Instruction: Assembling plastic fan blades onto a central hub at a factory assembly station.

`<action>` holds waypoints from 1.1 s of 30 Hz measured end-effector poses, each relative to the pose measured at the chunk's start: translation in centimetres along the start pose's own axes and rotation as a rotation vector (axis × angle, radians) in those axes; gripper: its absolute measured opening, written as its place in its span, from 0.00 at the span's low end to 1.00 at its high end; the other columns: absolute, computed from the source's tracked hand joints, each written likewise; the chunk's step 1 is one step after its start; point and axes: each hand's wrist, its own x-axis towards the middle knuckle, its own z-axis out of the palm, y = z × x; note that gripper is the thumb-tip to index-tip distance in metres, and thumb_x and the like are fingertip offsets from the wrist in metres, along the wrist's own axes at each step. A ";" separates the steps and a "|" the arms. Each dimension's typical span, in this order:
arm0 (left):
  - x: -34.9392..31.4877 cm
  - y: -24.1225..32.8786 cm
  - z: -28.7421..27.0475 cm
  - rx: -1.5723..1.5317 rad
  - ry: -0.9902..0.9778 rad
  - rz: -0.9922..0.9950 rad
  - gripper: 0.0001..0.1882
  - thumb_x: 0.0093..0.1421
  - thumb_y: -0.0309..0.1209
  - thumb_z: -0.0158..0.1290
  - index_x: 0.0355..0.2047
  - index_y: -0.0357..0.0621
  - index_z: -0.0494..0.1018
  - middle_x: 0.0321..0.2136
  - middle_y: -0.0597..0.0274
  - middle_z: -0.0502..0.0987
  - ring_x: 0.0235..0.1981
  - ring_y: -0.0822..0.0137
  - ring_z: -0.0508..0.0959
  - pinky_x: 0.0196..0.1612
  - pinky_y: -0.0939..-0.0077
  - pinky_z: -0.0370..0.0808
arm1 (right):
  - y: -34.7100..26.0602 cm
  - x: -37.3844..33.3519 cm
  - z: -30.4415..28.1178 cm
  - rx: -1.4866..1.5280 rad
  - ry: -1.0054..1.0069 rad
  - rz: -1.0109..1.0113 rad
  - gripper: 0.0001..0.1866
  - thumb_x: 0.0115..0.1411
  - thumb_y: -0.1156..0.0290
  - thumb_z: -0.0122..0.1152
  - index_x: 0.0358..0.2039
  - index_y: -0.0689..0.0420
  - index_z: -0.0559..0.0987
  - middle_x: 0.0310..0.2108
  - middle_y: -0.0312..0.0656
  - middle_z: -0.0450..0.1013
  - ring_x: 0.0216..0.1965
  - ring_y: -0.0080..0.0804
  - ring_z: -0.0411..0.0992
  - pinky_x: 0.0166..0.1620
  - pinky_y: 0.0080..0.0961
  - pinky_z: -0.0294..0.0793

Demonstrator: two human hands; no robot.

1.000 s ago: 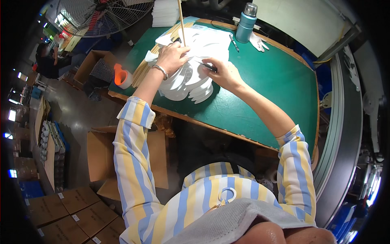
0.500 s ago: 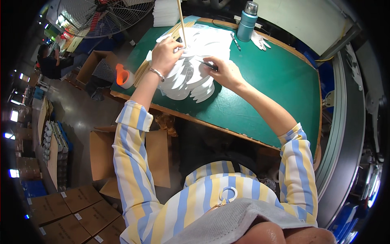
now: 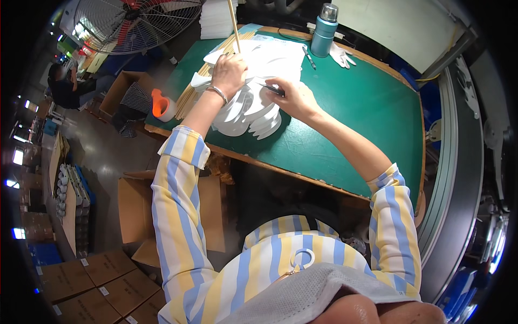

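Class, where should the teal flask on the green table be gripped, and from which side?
Grip the teal flask around its body, below the metal cap, probably from the near side, between the pen on its left and the white glove on its right. It stands upright and looks cylindrical, so a wrap-around grip should suit.

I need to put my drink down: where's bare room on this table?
The widest patch is green tabletop right of the right forearm, up to the white glove and far wooden edge. A smaller one lies between that forearm, the white pieces and the near edge. It's crowded around the left hand, wooden sticks alongside.
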 end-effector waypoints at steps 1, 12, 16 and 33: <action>0.2 0.1 0.0 0.021 0.055 0.052 0.04 0.54 0.30 0.55 0.26 0.44 0.77 0.29 0.61 0.76 0.34 0.59 0.76 0.43 0.65 0.69 | 0.1 0.0 -0.1 0.003 -0.001 -0.002 0.18 0.59 0.60 0.60 0.48 0.52 0.77 0.35 0.46 0.78 0.36 0.37 0.78 0.41 0.29 0.76; -8.0 -8.1 -5.6 -0.113 0.450 -0.484 0.06 0.55 0.32 0.57 0.27 0.43 0.79 0.29 0.58 0.77 0.31 0.58 0.78 0.35 0.67 0.74 | 1.0 -0.1 -0.2 -0.002 -0.035 -0.009 0.20 0.60 0.61 0.59 0.52 0.51 0.74 0.33 0.47 0.78 0.35 0.39 0.77 0.40 0.31 0.75; -7.9 -5.8 -5.6 -0.144 0.308 -0.352 0.05 0.55 0.27 0.59 0.29 0.38 0.79 0.25 0.62 0.75 0.26 0.69 0.76 0.30 0.77 0.71 | 1.3 -0.2 0.1 0.027 -0.032 -0.033 0.19 0.60 0.62 0.59 0.51 0.52 0.75 0.34 0.48 0.78 0.36 0.40 0.78 0.41 0.31 0.76; -1.0 -0.1 -1.0 -0.096 -0.030 -0.052 0.06 0.54 0.32 0.56 0.27 0.44 0.80 0.29 0.61 0.77 0.34 0.61 0.77 0.44 0.66 0.71 | 0.5 -0.5 0.1 0.011 0.007 -0.036 0.19 0.58 0.64 0.61 0.50 0.53 0.76 0.34 0.48 0.78 0.35 0.39 0.78 0.40 0.30 0.75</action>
